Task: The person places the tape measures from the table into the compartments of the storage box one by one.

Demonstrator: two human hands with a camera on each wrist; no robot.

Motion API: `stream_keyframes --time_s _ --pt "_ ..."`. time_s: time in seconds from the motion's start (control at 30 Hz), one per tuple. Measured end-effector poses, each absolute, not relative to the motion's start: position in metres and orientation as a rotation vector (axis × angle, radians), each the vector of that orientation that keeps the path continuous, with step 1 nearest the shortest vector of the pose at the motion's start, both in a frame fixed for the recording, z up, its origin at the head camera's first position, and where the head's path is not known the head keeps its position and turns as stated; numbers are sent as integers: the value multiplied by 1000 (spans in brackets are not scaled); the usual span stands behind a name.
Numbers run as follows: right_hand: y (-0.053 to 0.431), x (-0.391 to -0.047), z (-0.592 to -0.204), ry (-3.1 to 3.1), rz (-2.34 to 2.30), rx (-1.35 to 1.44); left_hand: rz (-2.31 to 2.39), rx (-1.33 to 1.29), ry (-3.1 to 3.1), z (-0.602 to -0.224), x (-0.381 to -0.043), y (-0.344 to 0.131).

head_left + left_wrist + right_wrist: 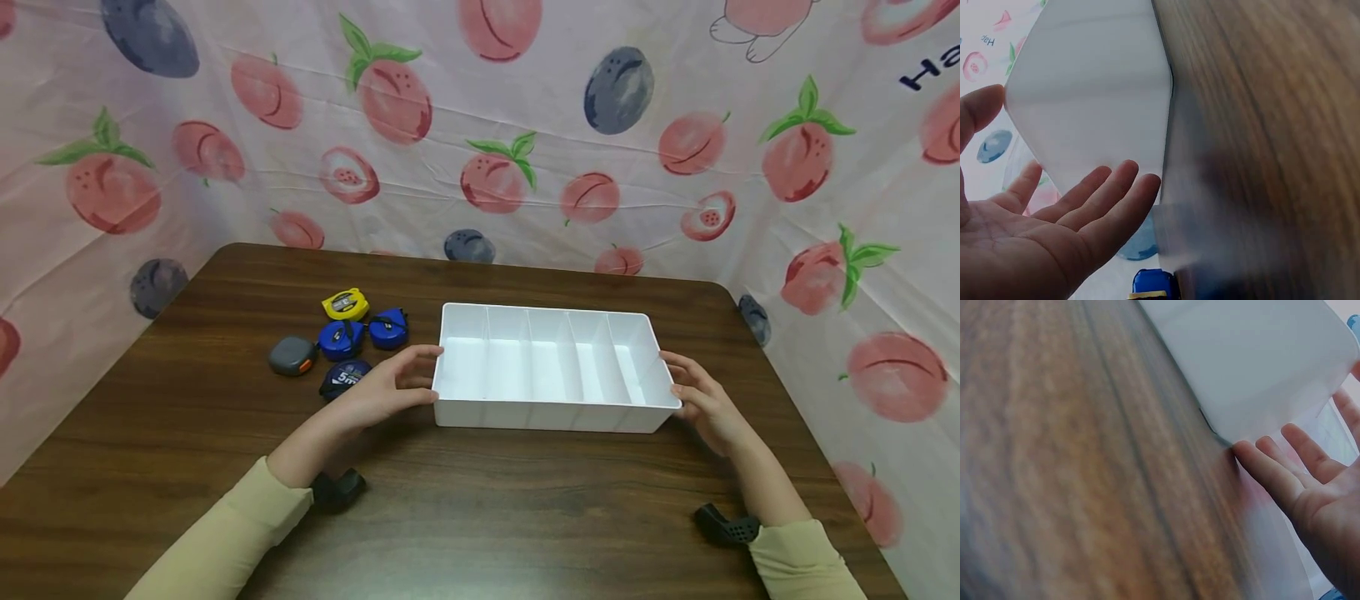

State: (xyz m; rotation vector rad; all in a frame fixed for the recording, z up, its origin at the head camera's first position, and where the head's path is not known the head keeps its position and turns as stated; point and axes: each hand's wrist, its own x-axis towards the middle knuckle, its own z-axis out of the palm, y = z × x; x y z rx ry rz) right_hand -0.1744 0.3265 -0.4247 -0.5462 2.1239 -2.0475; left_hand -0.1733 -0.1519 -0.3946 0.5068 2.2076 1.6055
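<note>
A white tray (555,415) with several compartments side by side sits on the table, no items visible in it. At its left end is my left hand (386,389), thumb near the front corner and fingers further back along the end wall. The left wrist view shows those fingers (1104,222) mostly straight against the white wall (1085,112). My right hand (708,404) touches the opposite end, thumb at the front corner. In the right wrist view its extended fingers (1272,475) meet the lower edge of the tray (1254,369).
Left of the tray lie a yellow tape measure (346,305), two blue tape measures (341,340), a dark blue one marked 5m (345,377) and a grey rounded case with an orange button (292,356). A fruit-print cloth (540,108) hangs behind the brown wooden table (510,508).
</note>
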Motion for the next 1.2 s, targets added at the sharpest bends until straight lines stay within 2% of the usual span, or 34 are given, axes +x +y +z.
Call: stream_keyframes --time_s 1.2 --pt "326 -174 -426 2145 -2029 -512 1588 685 2533 -376 -175 -175"
